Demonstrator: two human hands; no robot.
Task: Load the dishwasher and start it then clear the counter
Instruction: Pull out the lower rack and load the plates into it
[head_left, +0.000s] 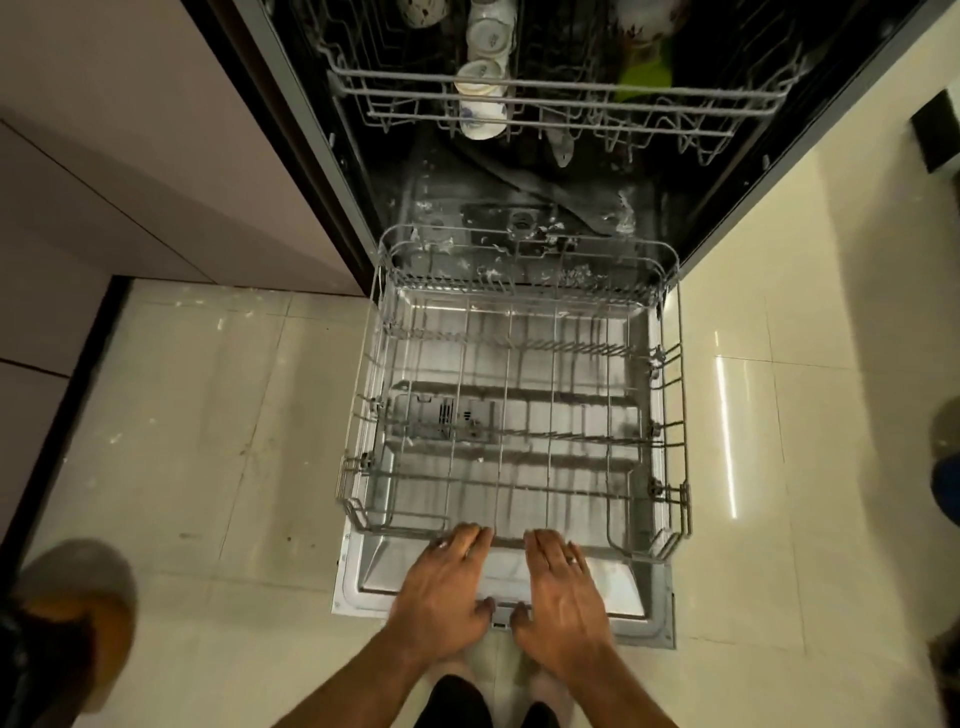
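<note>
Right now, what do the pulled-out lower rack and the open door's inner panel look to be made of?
Lower rack: thin grey wire, probably coated metal; matte, no glint. Door's inner panel: likely stainless steel; smooth and reflective, with pressed edges. Both hands, left hand and right hand, lie at the rack's front rail.

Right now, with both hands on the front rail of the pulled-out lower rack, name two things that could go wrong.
1. The lower rack sits fully out on the open door; a hard push from the left hand and right hand could jam it.
2. The cups in the upper rack could rattle or chip.
</note>
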